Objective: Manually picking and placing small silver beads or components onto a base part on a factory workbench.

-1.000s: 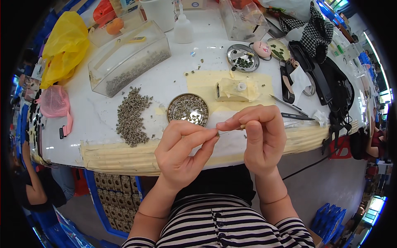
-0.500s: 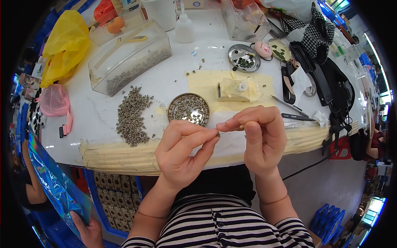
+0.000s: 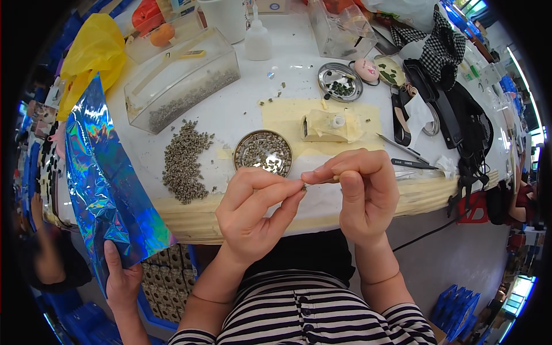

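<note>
My left hand [image 3: 250, 210] is closed in a pinch on a tiny greyish metal part [image 3: 303, 187] just past the table's front edge. In my right hand [image 3: 369, 198] is a thin needle-like tool [image 3: 322, 183], its tip meeting the part at my left fingertips. Fingers hide most of the part. Beyond my left hand stands a round tin [image 3: 237, 154] with small metal parts inside. A loose pile of similar parts [image 3: 185, 164] lies to its left. Farther off, a tape-wrapped block [image 3: 325, 127] with a short white tube sits on yellowish paper [image 3: 282, 115].
At left, another person's hand [image 3: 122, 279] holds a shiny blue iridescent bag [image 3: 109, 190] over the table's edge. A clear bin [image 3: 224, 69] of parts stands behind the pile. Tweezers [image 3: 411, 164], a dish of green pieces [image 3: 340, 81] and black straps [image 3: 440, 115] lie at right.
The other person's hand has raised the blue bag and brought it rightward over the table's left side, covering the pink mesh pouch. My two hands have stayed nearly still.
</note>
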